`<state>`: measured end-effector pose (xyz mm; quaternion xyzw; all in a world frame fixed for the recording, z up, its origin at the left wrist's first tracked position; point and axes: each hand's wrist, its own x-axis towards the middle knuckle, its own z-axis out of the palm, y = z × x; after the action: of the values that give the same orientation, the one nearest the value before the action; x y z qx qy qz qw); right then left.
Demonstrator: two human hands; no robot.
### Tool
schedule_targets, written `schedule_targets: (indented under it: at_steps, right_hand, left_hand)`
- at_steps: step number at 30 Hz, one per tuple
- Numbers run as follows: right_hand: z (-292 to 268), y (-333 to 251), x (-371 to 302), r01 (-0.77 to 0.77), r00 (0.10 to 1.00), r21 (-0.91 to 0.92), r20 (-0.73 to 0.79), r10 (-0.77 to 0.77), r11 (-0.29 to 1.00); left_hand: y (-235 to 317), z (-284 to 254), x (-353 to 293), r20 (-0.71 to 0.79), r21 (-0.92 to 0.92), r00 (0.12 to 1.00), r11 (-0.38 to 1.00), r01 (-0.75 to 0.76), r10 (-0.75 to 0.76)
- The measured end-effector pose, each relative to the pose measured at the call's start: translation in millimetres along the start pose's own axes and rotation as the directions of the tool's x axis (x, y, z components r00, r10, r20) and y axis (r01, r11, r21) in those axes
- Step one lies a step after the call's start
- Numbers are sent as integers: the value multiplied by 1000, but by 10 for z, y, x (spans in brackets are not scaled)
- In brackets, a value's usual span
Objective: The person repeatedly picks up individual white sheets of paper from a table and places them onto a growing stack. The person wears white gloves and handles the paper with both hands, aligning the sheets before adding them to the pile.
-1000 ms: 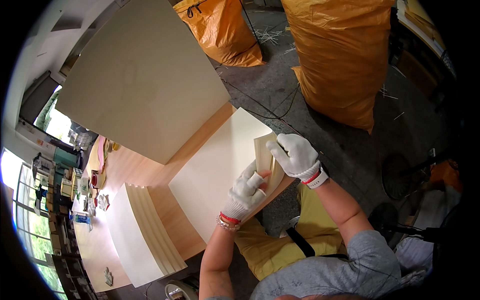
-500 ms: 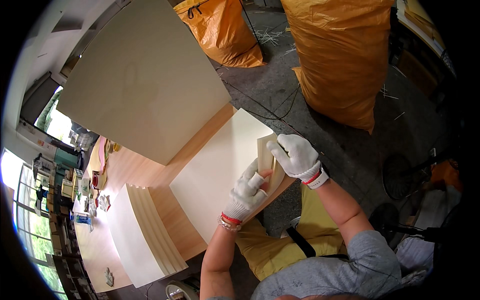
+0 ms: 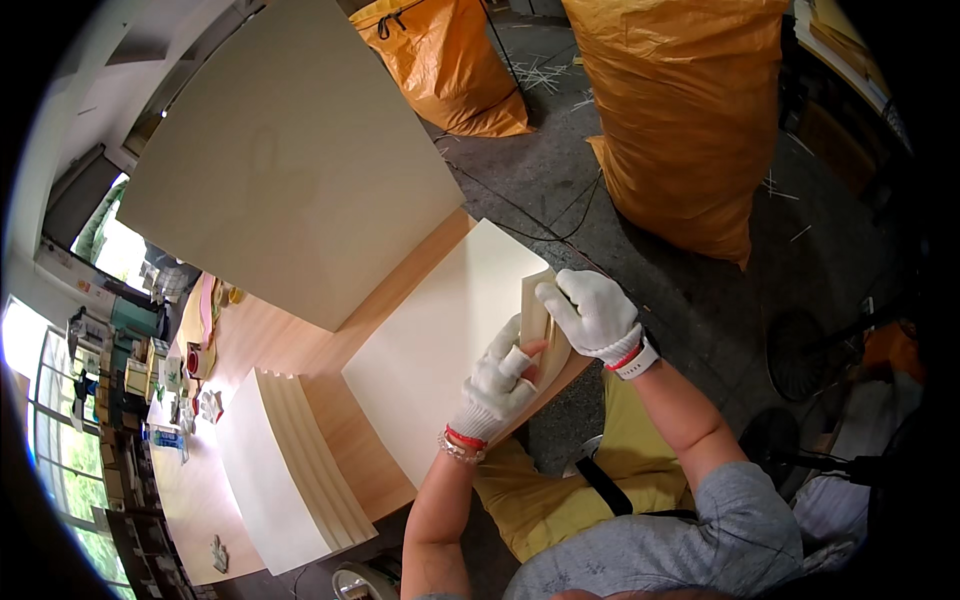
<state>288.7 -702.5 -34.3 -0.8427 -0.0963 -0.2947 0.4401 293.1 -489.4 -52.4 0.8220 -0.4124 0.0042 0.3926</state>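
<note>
Over the tabletop (image 3: pixel 370 470), the right hand (image 3: pixel 592 315) pinches bent-up paper sheets (image 3: pixel 530 308); the half-curled left hand (image 3: pixel 493 385) touches them, its grip unclear.

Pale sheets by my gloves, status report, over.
Left hand gloved, against pale sheets. Right hand gloved, gripping their raised edge. Sheets on wooden table, edge bent up. Nothing seen blocking; second stack sits apart, leftward.

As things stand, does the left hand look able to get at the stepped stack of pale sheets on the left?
Probably yes: nothing upright seems to stand between the left hand and the stepped stack, just flat white sheets and tabletop, though that hand is at the sheets' turned-up edge.
</note>
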Motion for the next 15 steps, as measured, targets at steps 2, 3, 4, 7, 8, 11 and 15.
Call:
schedule_targets:
  at_steps: [2, 3, 4, 7, 8, 11, 15]
  right_hand:
    - [0, -9, 2, -19, 1000, -13, 9, 19, 1000]
    - [0, -9, -3, -25, 1000, -11, 8, 25, 1000]
    - [1, -6, -8, -30, 1000, -9, 7, 30, 999]
    - [8, 11, -21, -21, 1000, -9, 1, 21, 1000]
    - [8, 17, -24, -14, 1000, -10, -2, 14, 1000]
    - [-26, -9, -19, -15, 1000, 50, 4, 15, 999]
    - [2, 11, -12, 0, 1000, 13, -8, 0, 1000]
  left_hand:
    - [-4, 4, 1, 2, -23, 1000, 1000, 12, -12]
    - [41, -6, 2, -14, -17, 1000, 1000, 20, -20]
    - [68, -9, 1, -30, -12, 999, 1000, 27, -28]
    - [49, 28, -3, -63, -75, 996, 995, 60, -64]
    - [49, 24, -11, -67, -52, 996, 997, 49, -52]
    - [93, -6, -1, -66, 11, 998, 1000, 26, -25]
    - [31, 6, 14, -21, 44, 1000, 999, -2, 3]
